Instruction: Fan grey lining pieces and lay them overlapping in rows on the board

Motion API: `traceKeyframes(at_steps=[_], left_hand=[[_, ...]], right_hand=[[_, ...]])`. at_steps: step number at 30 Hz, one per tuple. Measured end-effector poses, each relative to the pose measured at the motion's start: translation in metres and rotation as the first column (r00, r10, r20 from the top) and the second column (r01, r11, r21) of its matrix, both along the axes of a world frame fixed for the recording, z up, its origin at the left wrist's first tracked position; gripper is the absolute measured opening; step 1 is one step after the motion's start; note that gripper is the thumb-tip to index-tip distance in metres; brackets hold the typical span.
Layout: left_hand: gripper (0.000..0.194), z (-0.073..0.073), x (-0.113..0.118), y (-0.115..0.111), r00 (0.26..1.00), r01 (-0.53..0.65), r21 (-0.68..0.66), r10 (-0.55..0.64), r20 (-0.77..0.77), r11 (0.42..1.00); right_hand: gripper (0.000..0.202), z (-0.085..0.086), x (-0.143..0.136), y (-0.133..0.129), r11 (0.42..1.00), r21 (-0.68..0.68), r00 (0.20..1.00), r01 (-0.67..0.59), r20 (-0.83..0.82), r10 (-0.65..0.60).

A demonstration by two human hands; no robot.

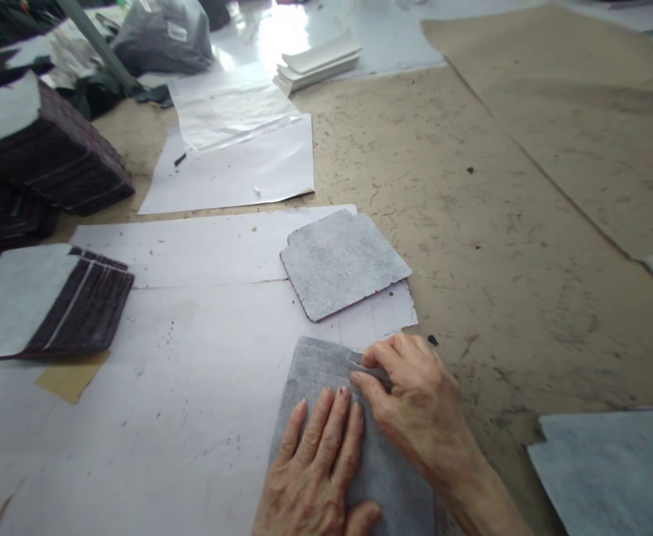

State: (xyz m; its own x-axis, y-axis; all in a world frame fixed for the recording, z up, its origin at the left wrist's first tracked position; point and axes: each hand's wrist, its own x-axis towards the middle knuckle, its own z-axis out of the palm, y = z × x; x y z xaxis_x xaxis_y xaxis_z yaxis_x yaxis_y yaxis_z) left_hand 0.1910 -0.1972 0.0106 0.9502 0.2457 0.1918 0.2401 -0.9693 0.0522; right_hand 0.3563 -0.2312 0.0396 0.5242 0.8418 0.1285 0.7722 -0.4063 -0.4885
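A grey fabric-like piece (396,476) lies on white paper at the bottom centre. Flat on it, fingers slightly spread, rests my left hand (320,461). My right hand (415,402) pinches a thin, pale-tipped tool or folded edge at the piece's upper right; the fingers hide most of it, so I cannot tell which. Just beyond both hands sits a light grey cut piece (342,264) with notched corners and a dark edge.
Dark stacks with pale tops (52,149) and another stack (80,305) stand at the left. White sheets (237,171) and folded white strips (320,63) lie farther back. Brown paper (583,134) covers the right; a pale grey piece (616,469) lies lower right.
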Motion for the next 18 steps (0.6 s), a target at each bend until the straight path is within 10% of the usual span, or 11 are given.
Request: traceKeyframes(at_steps=[11,18], left_hand=[[0.067,0.001,0.0,0.001,1.0,-0.004,-0.018,0.003,-0.011,1.0],[0.068,0.005,0.0,-0.001,0.999,-0.026,-0.041,0.024,-0.044,0.999]], right_hand=[[0.014,-0.019,-0.004,0.006,0.995,0.088,0.999,0.039,-0.002,-0.039],[0.008,-0.011,-0.003,-0.002,0.957,0.241,0.912,0.162,0.334,-0.238]])
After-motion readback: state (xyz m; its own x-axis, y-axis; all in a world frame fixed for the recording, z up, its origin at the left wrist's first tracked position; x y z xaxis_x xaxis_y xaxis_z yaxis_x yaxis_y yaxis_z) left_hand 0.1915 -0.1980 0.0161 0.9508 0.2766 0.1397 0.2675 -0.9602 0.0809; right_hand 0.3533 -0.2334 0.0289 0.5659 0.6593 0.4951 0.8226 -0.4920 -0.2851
